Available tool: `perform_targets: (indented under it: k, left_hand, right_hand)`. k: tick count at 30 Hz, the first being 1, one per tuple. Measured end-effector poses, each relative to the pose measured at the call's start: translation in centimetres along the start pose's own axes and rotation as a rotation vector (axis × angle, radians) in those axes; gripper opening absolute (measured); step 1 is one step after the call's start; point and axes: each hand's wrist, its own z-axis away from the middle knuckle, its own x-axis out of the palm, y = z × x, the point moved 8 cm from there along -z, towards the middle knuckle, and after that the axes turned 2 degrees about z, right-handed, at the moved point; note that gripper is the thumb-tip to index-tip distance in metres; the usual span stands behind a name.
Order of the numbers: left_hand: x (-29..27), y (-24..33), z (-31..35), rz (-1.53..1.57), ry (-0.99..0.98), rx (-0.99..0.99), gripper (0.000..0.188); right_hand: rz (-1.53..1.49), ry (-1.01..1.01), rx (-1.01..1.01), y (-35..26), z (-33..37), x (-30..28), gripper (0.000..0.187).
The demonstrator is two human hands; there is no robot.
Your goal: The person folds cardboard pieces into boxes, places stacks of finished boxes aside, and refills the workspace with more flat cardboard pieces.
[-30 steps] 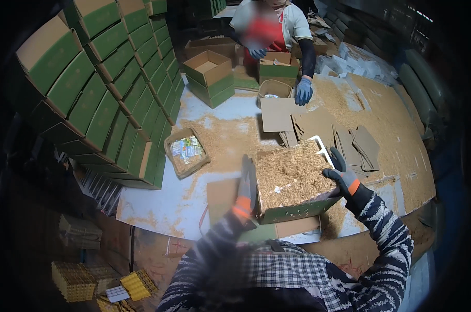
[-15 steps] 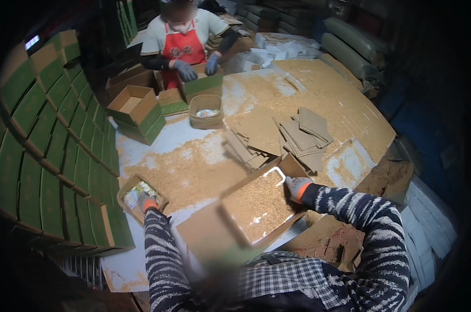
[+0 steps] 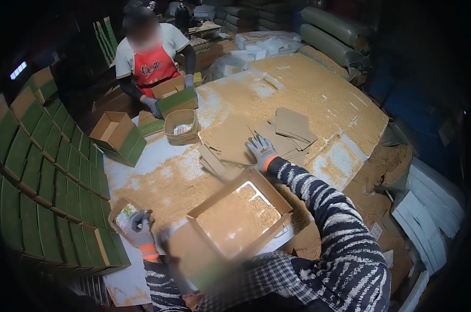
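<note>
Right gloved hand (image 3: 260,151) open, flat on brown cardboard sheets (image 3: 230,143). Left gloved hand (image 3: 139,229) gripping small packet-filled cardboard tray (image 3: 122,216), sawdust-filled open cardboard box (image 3: 239,214) at 3 o'clock.

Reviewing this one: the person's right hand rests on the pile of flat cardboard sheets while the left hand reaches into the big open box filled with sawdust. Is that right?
Not quite. The head view shows the right hand on the flat cardboard sheets, but the left hand is not in the big open box; it is at the small tray beside the stacked green boxes.
</note>
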Motion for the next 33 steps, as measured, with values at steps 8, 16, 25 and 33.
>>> perform_targets:
  k: [8,16,25,33]
  left_hand:
    - [13.6,11.0,11.5,-0.48,-0.545,0.404,0.044]
    - [9.8,2.3,11.7,0.838,-0.276,-0.384,0.072]
    - [17.5,11.3,15.6,-0.812,-0.992,0.333,0.046]
    - [6.5,1.8,15.5,0.513,-0.175,-0.575,0.059]
  right_hand:
    - [-0.238,0.151,-0.082,-2.8,-4.7,0.4,0.022]
    - [-0.766,0.169,-1.158,-9.6,7.5,-14.1,0.016]
    - [-0.374,-0.141,-1.209,-11.5,10.2,-6.7,0.028]
    - [-1.363,-0.315,-0.084,-0.7,9.1,-3.6,0.078]
